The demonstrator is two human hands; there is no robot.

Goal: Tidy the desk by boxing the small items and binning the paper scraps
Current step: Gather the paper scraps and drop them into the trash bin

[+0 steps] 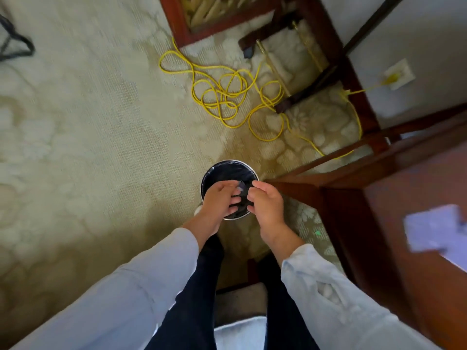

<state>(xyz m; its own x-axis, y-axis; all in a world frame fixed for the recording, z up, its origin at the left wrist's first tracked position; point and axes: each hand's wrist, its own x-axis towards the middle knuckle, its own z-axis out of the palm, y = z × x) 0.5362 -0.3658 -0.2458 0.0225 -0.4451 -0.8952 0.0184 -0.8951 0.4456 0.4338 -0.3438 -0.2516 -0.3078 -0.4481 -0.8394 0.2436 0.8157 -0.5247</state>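
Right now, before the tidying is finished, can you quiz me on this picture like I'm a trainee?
1. True or false: the left hand and right hand are both above the bin.
2. The coiled cable is: A red, B yellow, C blue.
3. Fill in: the green scrap lies on the ____, not in the bin.
Key: 1 true; 2 B; 3 carpet.

A furnished room with a work corner: patterned carpet (75, 122), a dark wooden desk (409, 193) at right, a yellow cable (227, 97) coiled toward a wall socket (399, 74) upper right.
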